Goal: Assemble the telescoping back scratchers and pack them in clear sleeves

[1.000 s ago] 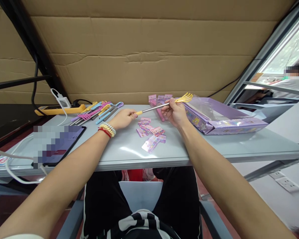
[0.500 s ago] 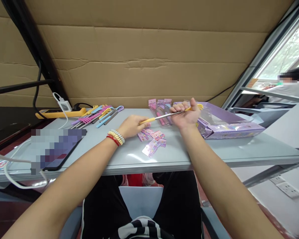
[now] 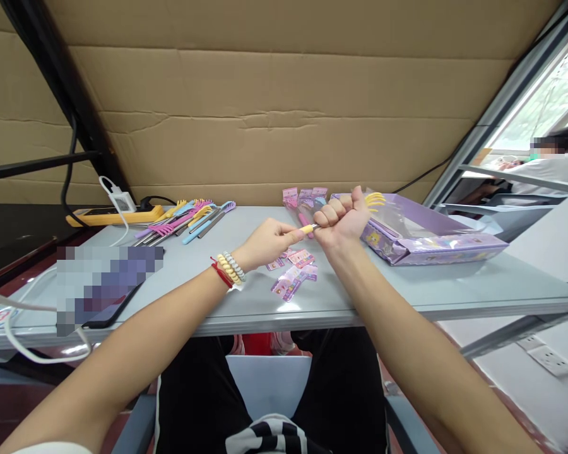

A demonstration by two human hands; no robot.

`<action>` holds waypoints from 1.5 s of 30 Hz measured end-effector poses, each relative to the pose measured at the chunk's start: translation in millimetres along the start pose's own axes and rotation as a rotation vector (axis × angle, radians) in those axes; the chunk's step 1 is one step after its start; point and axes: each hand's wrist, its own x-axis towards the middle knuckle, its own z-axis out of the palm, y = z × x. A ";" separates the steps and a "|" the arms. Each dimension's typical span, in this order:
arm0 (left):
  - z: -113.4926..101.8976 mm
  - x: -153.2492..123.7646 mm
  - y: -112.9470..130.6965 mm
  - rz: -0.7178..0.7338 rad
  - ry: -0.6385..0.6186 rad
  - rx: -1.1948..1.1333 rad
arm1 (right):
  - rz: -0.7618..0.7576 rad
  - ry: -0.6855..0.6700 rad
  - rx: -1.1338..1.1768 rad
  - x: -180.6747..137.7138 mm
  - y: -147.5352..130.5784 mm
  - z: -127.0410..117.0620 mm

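A yellow telescopic back scratcher [image 3: 307, 229] spans both hands above the table. My left hand [image 3: 271, 244] pinches the end of its yellow handle. Closed in a fist, my right hand [image 3: 341, 222] wraps the shaft, and the yellow claw head sticks out beyond it. Only a short bit of metal rod shows between the hands. Below them lie several small pink and purple cards [image 3: 294, 279]. Behind are bagged back scratchers [image 3: 305, 213] with pink header cards, partly hidden. A pile of loose back scratchers [image 3: 189, 219] in pink, yellow and blue lies to the left.
An open purple box [image 3: 447, 250] with clear plastic in it stands at the right. On the left are a phone [image 3: 118, 302], a yellow power strip [image 3: 118, 217] and white cables. A cardboard wall [image 3: 284, 151] closes the back. Another person [image 3: 556, 164] sits far right.
My hands have come closer together, my left moving right, and the back scratcher's exposed metal rod has shortened. My right hand's fingers have curled into a fist around it.
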 end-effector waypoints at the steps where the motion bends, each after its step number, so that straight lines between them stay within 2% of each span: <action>1: -1.4 -1.2 0.5 0.064 0.040 0.089 | -0.009 0.016 -0.012 -2.1 5.1 1.9; 4: -7.7 -3.2 -2.6 0.212 0.142 0.278 | -0.033 0.028 -0.042 -6.9 18.1 6.2; 6: -13.4 -2.3 -8.3 0.258 0.136 0.297 | -0.036 -0.012 -0.077 -7.1 22.6 9.0; 9: -22.1 2.7 -19.4 0.207 0.085 0.218 | 0.044 -0.160 -0.152 2.2 19.8 14.3; 13: -26.3 9.8 -32.3 0.082 0.147 0.213 | 0.167 -0.301 -0.135 29.3 8.0 17.1; 17: -20.3 10.4 -37.1 0.029 0.145 0.430 | 0.185 -0.269 -0.082 46.4 12.0 5.8; 21: -12.2 7.9 -30.7 -0.010 0.113 0.502 | 0.114 -0.143 -0.064 42.9 21.4 -4.7; 26: -6.8 4.7 -19.5 -0.120 0.022 0.294 | 0.041 -0.064 -0.152 34.8 20.6 -3.5; 30: -7.6 -0.3 -10.7 -0.250 -0.058 -0.037 | 0.045 -0.076 -0.137 31.3 20.2 -0.2; 33: -8.1 -3.0 -4.2 -0.291 -0.087 -0.098 | 0.046 -0.088 -0.141 28.1 21.1 3.1; 37: -5.8 -2.7 -2.7 -0.177 0.016 0.189 | 0.052 -0.063 -0.152 26.6 23.8 3.5; 41: -9.8 1.6 -13.9 -0.074 0.093 0.569 | 0.093 -0.066 -0.099 30.3 29.4 -5.2; 45: -25.9 7.4 -31.6 -0.036 0.159 0.721 | 0.091 -0.120 -0.084 33.4 33.6 -11.8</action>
